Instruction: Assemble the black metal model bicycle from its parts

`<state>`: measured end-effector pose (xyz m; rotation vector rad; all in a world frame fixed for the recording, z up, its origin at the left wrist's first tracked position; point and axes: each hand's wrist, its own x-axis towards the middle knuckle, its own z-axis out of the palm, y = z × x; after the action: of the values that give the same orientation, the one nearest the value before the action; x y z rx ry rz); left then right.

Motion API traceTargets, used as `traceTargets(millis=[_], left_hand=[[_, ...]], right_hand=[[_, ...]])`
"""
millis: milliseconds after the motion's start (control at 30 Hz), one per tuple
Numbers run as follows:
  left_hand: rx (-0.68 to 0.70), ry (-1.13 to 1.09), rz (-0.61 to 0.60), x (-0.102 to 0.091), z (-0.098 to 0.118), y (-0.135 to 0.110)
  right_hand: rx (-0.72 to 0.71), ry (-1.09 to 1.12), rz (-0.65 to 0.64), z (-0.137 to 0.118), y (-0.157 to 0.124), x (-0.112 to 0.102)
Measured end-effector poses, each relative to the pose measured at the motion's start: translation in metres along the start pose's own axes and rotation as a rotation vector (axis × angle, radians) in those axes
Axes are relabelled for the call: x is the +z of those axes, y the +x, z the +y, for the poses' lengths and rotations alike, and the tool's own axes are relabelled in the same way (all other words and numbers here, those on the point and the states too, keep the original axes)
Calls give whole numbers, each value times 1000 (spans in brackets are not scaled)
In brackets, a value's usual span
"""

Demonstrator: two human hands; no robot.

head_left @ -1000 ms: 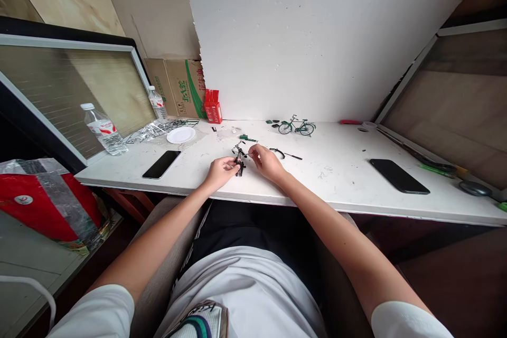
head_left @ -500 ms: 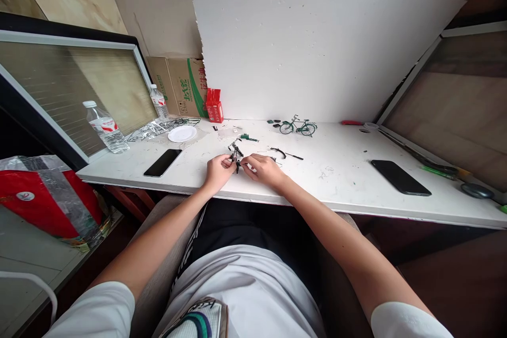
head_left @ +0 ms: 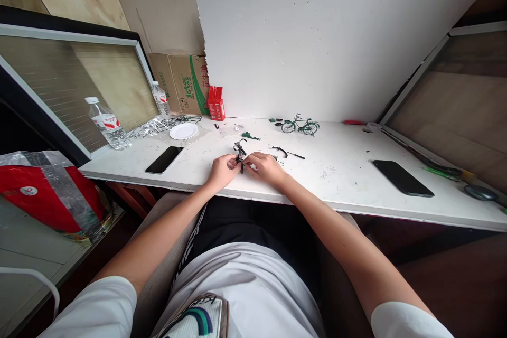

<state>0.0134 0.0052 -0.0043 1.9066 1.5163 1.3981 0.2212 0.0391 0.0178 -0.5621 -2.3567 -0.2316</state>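
Note:
Between my hands is a small black model bicycle frame (head_left: 240, 149), its handlebar end pointing away from me. My left hand (head_left: 224, 170) is closed on its left side, thumb and finger pinching it. From the right, my right hand (head_left: 263, 167) pinches the near end of the frame; the fingers hide much of it. Just right of my right hand lie a curved black strip (head_left: 280, 150) and a thin black rod (head_left: 296, 156). Behind the hands is a dark green part (head_left: 250, 136). A finished-looking green model bicycle (head_left: 300, 125) stands upright farther back.
On the white table (head_left: 336, 169), a black phone (head_left: 165, 159) lies left and another phone (head_left: 403, 177) right. Left rear hold a white plate (head_left: 184, 131), clear bottles (head_left: 109, 124) and a red box (head_left: 216, 103). A white board (head_left: 332, 53) stands behind.
The frame has turned between my fingers: its handlebar end has swung to the right. My hands have shifted slightly right in view, along with the whole scene.

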Motion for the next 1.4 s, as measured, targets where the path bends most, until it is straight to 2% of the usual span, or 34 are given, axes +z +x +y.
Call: traceTargets(millis=[200,567,800,1400], left_hand=[[42,-30,-23,0,2,0],[14,-178,-97,1,-5,1],[5,-187,-77,2,-6,1],[20,-176,-111,0,-2,1]], right_hand=[[16,39,28,1,-1,1],[16,55,55,5,-2,6],[37,41,58,2,0,3],[9,85,79,2,-1,2]])
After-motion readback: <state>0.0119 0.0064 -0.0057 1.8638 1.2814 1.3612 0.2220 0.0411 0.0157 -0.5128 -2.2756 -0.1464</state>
